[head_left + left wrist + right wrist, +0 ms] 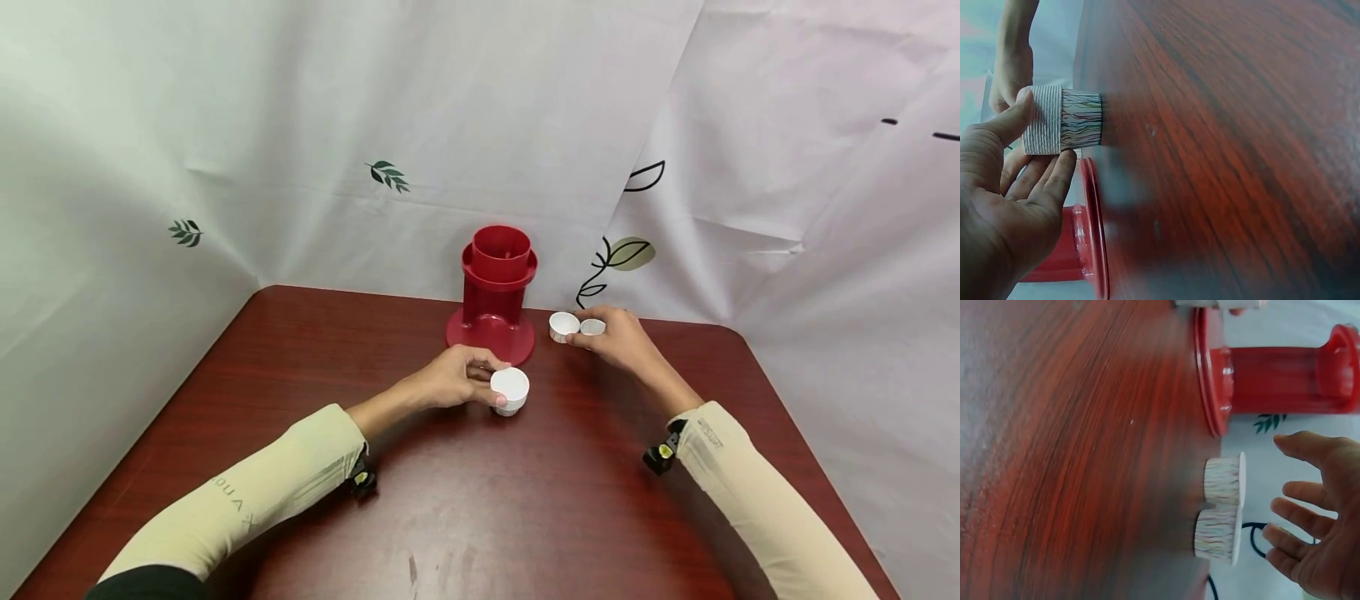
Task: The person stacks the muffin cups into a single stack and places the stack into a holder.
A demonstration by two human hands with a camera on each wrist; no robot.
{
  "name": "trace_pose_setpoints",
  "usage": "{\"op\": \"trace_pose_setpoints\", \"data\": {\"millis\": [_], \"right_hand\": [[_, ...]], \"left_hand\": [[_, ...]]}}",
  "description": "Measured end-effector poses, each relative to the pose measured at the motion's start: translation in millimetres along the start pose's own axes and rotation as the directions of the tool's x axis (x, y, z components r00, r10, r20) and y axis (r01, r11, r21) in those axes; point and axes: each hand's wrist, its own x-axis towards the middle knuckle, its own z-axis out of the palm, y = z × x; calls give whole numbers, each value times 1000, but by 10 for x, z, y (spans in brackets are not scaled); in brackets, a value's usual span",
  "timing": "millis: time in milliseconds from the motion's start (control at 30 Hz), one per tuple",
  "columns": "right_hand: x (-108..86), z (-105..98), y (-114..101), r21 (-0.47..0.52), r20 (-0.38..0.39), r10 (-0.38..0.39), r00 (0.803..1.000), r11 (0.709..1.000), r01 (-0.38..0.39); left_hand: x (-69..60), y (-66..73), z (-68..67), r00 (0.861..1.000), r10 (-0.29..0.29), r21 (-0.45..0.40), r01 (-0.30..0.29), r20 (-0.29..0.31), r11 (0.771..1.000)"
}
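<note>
My left hand [453, 379] grips a nested stack of white paper baking cups [1063, 122] between thumb and fingers. The stack stands upright on the table, its lowest cup printed with thin coloured wavy lines. At the back, two single paper baking cups [1222, 481] sit side by side on the tabletop. Over them reaches my right hand [617, 335], its fingers spread and loosely bent. In the right wrist view a gap shows between that hand and the cups, and nothing is in its grasp.
Behind the stack rises a red plastic cylinder-shaped stand [495, 296] with a round base and an open top. The brown wooden table [465, 492] ends at a white curtain [300, 125] printed with leaves.
</note>
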Motion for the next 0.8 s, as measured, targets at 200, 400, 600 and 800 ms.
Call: {"op": "trace_pose_setpoints", "data": {"millis": [200,400,600,800], "right_hand": [[121,89,46,-31,30,21,999,999,-20],[209,145,58,-78,43,14,999,997,-11],[263,204,79,-127,43,16,999,992,-11],[485,380,409,-127,34,17,999,992,-13]], "left_hand": [[-12,-21,13,1000,7,-9,-7,-6,1000],[-15,-1,24,1000,15,0,-15,-11,1000],[-9,3,33,1000,15,-13,-15,-12,1000],[-20,20,22,1000,11,-9,-12,-15,1000]]}}
